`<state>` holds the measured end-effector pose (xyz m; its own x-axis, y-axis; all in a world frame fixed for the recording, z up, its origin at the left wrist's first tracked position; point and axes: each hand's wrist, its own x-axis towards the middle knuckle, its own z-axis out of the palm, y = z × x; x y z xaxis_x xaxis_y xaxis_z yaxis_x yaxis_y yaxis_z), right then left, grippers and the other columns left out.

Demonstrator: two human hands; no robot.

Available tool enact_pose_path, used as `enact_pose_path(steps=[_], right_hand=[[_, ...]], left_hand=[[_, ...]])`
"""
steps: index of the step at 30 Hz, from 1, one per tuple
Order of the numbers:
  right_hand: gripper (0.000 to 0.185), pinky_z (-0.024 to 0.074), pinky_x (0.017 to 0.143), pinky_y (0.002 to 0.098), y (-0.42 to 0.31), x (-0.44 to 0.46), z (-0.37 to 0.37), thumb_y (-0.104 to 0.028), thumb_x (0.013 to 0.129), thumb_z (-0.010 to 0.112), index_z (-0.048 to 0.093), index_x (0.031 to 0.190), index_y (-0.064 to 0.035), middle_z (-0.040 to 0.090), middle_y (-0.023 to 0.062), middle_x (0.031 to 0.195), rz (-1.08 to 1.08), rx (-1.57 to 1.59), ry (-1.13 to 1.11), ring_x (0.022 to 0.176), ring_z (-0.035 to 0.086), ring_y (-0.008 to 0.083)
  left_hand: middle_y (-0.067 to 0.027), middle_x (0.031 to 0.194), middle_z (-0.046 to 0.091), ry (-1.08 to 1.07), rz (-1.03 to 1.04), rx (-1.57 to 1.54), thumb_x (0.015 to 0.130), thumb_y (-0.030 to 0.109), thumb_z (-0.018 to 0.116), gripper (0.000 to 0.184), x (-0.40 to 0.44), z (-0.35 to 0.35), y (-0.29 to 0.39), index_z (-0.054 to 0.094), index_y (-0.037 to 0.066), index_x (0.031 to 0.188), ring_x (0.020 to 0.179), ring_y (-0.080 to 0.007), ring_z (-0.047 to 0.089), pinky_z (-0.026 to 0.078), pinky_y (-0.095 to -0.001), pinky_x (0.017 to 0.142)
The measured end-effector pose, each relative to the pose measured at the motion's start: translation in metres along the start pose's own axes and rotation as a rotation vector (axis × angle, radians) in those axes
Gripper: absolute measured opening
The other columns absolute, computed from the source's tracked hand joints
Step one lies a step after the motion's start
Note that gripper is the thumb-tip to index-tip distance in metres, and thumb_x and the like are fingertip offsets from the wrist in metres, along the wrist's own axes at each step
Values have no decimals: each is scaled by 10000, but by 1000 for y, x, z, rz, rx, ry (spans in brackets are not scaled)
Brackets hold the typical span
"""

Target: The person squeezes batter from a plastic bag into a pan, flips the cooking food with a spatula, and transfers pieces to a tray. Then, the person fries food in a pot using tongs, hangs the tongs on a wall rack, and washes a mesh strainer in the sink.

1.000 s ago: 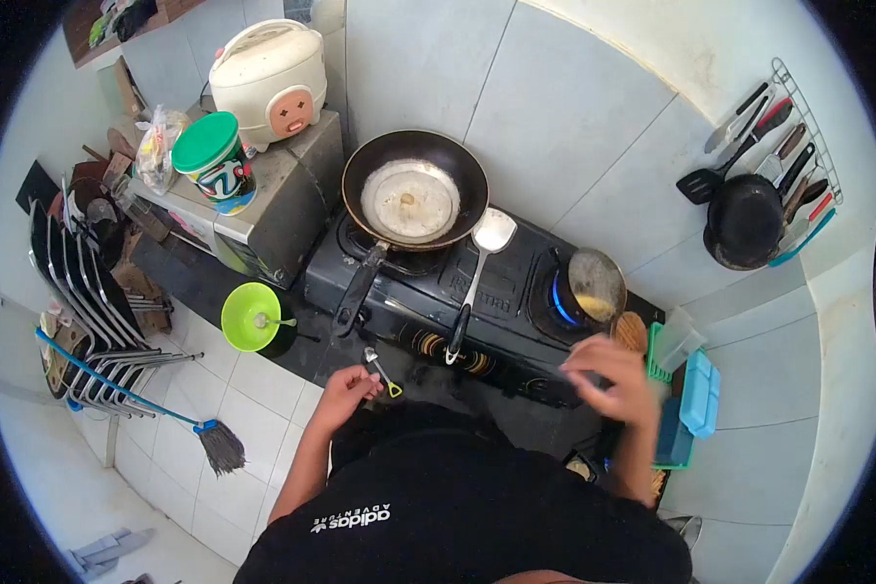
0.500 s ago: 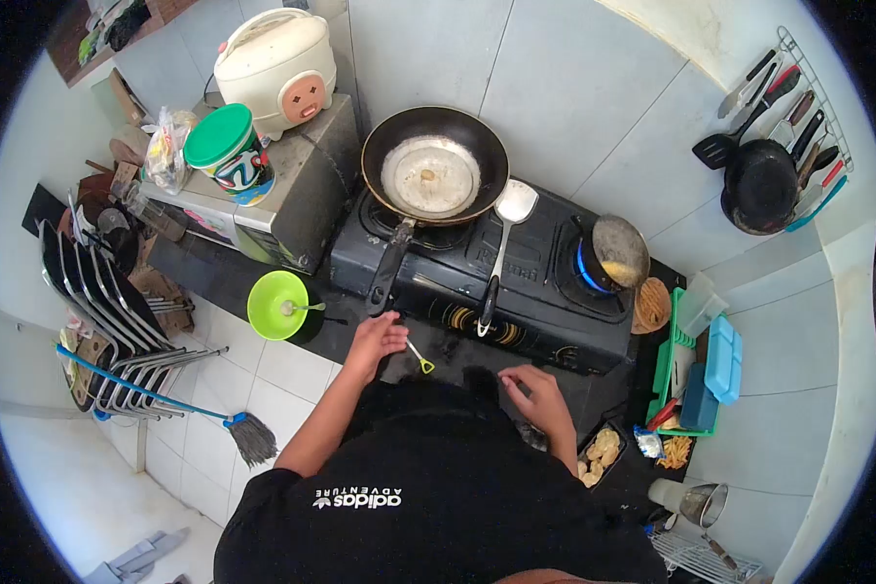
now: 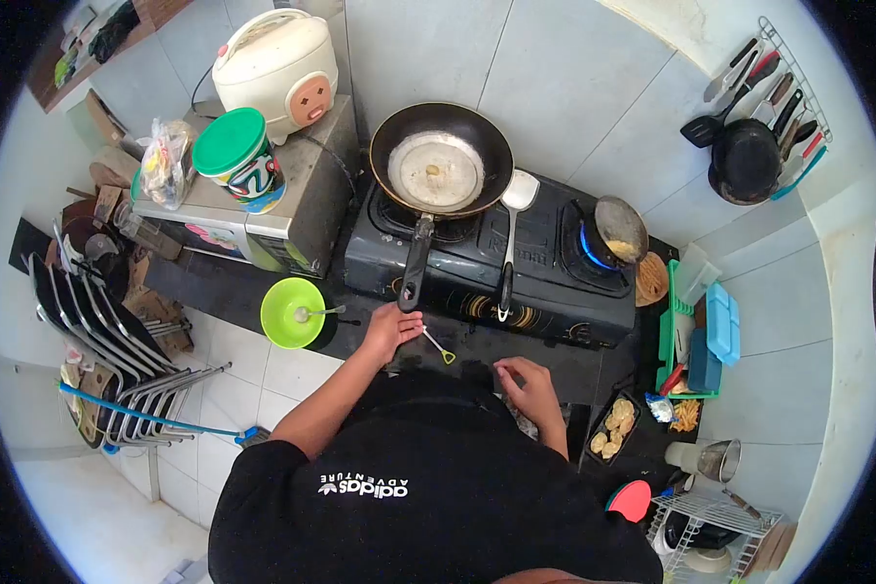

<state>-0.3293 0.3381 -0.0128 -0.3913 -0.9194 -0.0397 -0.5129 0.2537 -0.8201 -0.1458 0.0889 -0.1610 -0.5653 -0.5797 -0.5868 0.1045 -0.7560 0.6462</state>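
My left hand (image 3: 391, 331) is beside the long handle of the wok (image 3: 438, 173), its fingers closed at the head of a small spoon (image 3: 438, 345) with a yellow handle end. The spoon lies over the dark counter. Near the counter edge, my right hand (image 3: 533, 389) is empty, with thumb and forefinger apart. A white-headed spatula (image 3: 514, 219) rests on the stove (image 3: 409, 268). Over the blue flame of the right burner, a small pan (image 3: 620, 226) sits tilted with yellowish food in it. A green bowl (image 3: 287, 326) with a spoon stands to the left.
A green-lidded tub (image 3: 248, 170) and a rice cooker (image 3: 277, 78) stand at the back left. On the right are a tray of pale pieces (image 3: 599, 450), a green basket (image 3: 665, 341) and a wire rack (image 3: 740, 526). Utensils hang on the wall.
My right hand has come down from beside the right burner to near my body. My left hand has shifted to the spoon's head below the wok handle. The view has moved slightly.
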Motion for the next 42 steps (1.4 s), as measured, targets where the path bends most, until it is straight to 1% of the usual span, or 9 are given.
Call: enact_pose_path(steps=[6,16,19,22,26,30,34,36,42], right_hand=[[177,544,645,303,33,47,28,-162,916,728,657,955,-4,706,118,773,146,0,640,677,699,194],[550,543,544,363,3,137,28,-336,876,790,464,1187,-20,681,180,793,539,249,520,554,687,217],[518,539,652,387,82,159,39,-417,935,708,618,1123,57,637,112,729,225,-347,666,636,674,195],[413,503,619,440,58,157,24,-368,975,661,623,932,40,623,112,697,296,-76,563,565,603,264],[289,362,405,267,19,128,18,-307,1003,640,607,947,-25,487,-2,626,408,308,603,555,517,70],[377,437,568,360,-22,99,9,-340,1021,615,633,1020,37,533,96,661,117,-274,945,577,501,192],[374,472,643,381,-89,96,-9,-331,1015,627,656,1113,29,627,176,776,256,-277,851,662,573,243],[295,461,635,338,-104,111,-6,-245,1003,644,667,1106,31,627,153,751,-22,-362,814,653,537,174],[275,498,673,420,-131,155,24,-226,982,671,653,1074,33,668,236,848,-46,-451,641,745,649,397]], left_hand=[[-161,1076,675,-238,-165,299,1053,327,520,380,-34,5,33,590,18,1262,960,-253,686,608,-438,872],[-113,1065,683,-409,-96,527,1054,319,516,337,-70,-20,78,593,52,1245,951,-190,663,570,-356,843],[-111,1058,682,-423,-63,510,1061,300,510,321,-75,-28,91,586,47,1244,945,-185,661,569,-340,831],[-120,1051,685,-436,-41,498,1064,276,515,304,-73,-37,97,583,45,1248,944,-198,668,575,-342,822],[-122,1032,685,-462,-9,488,1062,254,529,277,-64,-48,103,586,48,1238,936,-205,674,583,-347,812],[-86,1026,689,-484,8,473,1070,244,498,263,-62,-51,117,592,56,1228,907,-158,659,562,-304,792],[-80,1019,691,-518,5,472,1068,246,501,252,-54,-55,122,593,67,1219,896,-148,658,558,-299,782],[-80,1019,691,-537,2,474,1067,247,503,250,-49,-55,123,593,69,1218,894,-145,657,557,-299,779],[-83,1014,692,-573,20,485,1061,253,518,255,-39,-56,129,591,67,1219,877,-141,653,554,-298,773]])
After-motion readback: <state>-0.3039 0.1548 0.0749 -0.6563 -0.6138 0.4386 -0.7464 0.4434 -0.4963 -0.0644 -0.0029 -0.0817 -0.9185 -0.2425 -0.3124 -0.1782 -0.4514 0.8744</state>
